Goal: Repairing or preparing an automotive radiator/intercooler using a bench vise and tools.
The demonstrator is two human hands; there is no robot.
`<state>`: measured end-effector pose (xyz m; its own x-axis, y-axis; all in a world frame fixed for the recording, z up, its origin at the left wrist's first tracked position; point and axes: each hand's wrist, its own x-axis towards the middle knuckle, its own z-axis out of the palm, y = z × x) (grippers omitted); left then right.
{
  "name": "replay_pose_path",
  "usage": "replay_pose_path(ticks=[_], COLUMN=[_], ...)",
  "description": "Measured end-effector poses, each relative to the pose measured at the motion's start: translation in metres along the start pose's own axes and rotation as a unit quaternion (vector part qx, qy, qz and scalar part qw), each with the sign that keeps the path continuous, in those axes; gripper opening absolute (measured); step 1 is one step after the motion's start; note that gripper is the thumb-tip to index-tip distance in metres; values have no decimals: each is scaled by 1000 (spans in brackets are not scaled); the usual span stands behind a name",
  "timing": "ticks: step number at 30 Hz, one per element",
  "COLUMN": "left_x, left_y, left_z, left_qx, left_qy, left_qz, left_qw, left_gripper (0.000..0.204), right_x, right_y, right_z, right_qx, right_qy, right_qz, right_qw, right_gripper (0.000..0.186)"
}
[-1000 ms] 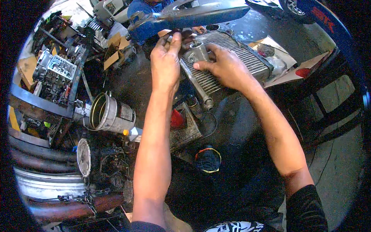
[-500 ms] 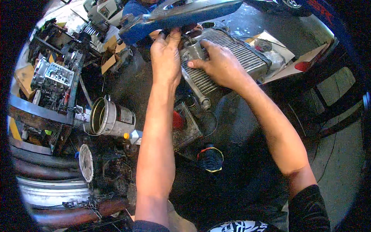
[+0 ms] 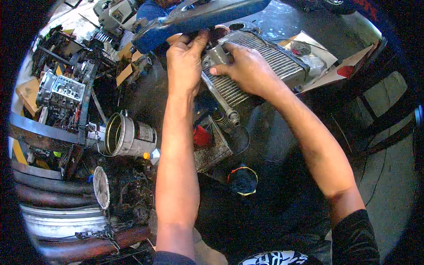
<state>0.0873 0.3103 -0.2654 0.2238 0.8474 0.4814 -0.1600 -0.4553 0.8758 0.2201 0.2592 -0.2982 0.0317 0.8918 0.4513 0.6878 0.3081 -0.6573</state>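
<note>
My right hand (image 3: 249, 66) grips a small grey cast-metal part (image 3: 217, 56) with a rounded body, thumb on its near side and fingers behind. Beside it, my left hand (image 3: 185, 55) is closed in a pinch under the edge of a long blue panel (image 3: 198, 22); whatever its fingers hold is hidden in shadow. Both hands are close together, the metal part between them. Below and beyond the right hand lies a finned radiator (image 3: 269, 53) with a metal pipe (image 3: 223, 104) along its near left side. Behind the panel shows a person in a blue sleeve (image 3: 150, 13).
At left, an engine block (image 3: 68, 88) sits on a metal bench (image 3: 48, 128). A grimy bucket (image 3: 134, 137) stands near a yellow-capped bottle (image 3: 152, 155). A round lid (image 3: 101, 187), a chain (image 3: 99, 236) and a smaller radiator (image 3: 216, 152) lie nearer. Cardboard (image 3: 353, 64) is at right.
Both hands and the metal part have shifted slightly left in the picture, still close together. The blue panel also sits a little further left. My grip looks the same.
</note>
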Motion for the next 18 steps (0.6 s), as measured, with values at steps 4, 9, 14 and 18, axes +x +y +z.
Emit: replay_pose_path(ticks=[4,9,14,18], left_x=[0,2,-1,0], left_y=[-2,7,9,6], left_z=[-3,-2,-2,-2], left_qx=[18,85,78,99], left_qy=[1,-22,-49,-63], left_qz=[-9,16,19,16], left_qw=[1000,996,996,993], left_gripper=[22,23,23,23], right_x=[-2,6,5,5], right_y=[2,10,16,19], right_z=[6,8,17,15], right_qx=[16,19,12,20], right_qy=[64,121,127,136], right_qz=[-42,-74,-92,-94], right_qw=[997,990,988,986], right_gripper=[53,51,45,42])
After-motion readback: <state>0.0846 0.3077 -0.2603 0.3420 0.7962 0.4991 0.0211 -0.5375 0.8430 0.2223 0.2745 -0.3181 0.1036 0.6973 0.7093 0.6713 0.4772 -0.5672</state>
